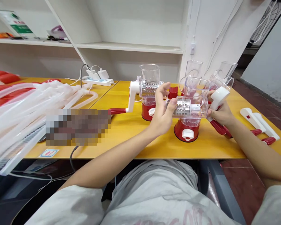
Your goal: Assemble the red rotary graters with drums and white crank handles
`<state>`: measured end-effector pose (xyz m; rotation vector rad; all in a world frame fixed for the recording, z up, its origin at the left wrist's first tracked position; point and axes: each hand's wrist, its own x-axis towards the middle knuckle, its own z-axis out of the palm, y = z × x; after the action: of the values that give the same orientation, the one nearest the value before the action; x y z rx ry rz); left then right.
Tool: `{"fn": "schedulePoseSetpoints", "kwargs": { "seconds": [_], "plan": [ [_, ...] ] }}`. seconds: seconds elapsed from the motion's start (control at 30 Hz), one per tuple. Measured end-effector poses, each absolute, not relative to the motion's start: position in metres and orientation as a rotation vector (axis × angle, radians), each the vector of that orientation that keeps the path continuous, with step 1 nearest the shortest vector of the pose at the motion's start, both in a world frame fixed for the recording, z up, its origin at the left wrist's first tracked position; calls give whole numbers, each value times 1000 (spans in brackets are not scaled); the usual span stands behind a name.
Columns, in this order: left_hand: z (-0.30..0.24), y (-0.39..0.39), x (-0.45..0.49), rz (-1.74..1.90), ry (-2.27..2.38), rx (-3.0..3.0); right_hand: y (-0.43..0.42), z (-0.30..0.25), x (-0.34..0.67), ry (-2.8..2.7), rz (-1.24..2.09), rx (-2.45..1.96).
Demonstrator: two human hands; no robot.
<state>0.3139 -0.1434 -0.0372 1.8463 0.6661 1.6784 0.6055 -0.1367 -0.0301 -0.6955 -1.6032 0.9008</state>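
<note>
In front of me stands a rotary grater [188,118] with a clear body and a red base. A perforated metal drum [182,107] sits in its barrel, its left end sticking out. My left hand [162,109] is cupped at that end, fingers apart, the thumb by the drum's rim. At the barrel's right end my right hand [221,111] is closed round a white crank handle [219,95] with a red grip. Part of that hand is hidden behind the crank and the clear plastic.
A second grater [150,90] with its crank fitted stands to the left. Clear hopper parts [224,73] stand behind, and loose white cranks [259,123] lie at right. Bagged tubes [37,106], a blurred patch [77,126] and a power strip [99,81] occupy the left side.
</note>
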Motion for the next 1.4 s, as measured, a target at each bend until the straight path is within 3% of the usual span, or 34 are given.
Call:
{"fn": "schedulePoseSetpoints", "kwargs": {
  "seconds": [0.27, 1.03, 1.4],
  "plan": [
    [-68, -178, 303, 1388, 712, 1733, -135, -30, 603, -1615, 946, -669],
    [4, -158, 265, 893, 518, 1286, -141, -27, 598, -1716, 888, -718],
    [-23, -152, 261, 987, 494, 1604, -141, -30, 606, -1755, 1073, -678]
  ]
}}
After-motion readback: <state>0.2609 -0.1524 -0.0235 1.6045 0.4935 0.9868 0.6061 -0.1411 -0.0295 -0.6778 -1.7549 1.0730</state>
